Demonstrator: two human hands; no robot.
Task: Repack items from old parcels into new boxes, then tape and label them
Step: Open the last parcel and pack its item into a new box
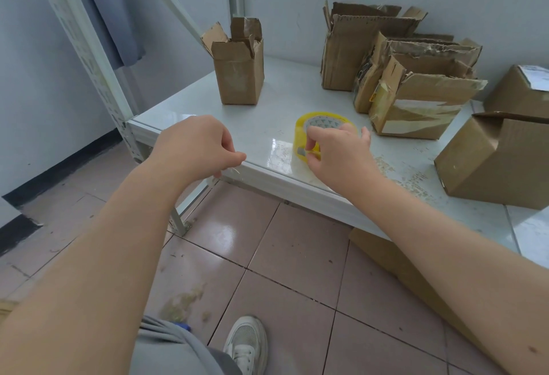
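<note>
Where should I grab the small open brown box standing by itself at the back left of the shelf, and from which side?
Grip the small open box by its two flat side walls, below the flaps, coming in from the front. It stands upright and narrow, apart from the other boxes, so both sides look free. Its top flaps stick up bent and torn, so they would probably fold under a pinch. The left hand is nearer to it.

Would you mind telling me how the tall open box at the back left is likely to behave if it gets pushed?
The tall box stands upright on a narrow base, so a push near its top would probably tip it. Its flaps are open and nothing shows inside, so it is likely light and may slide on the glossy shelf. The cardboard looks worn and creased, so the walls may give.
</note>
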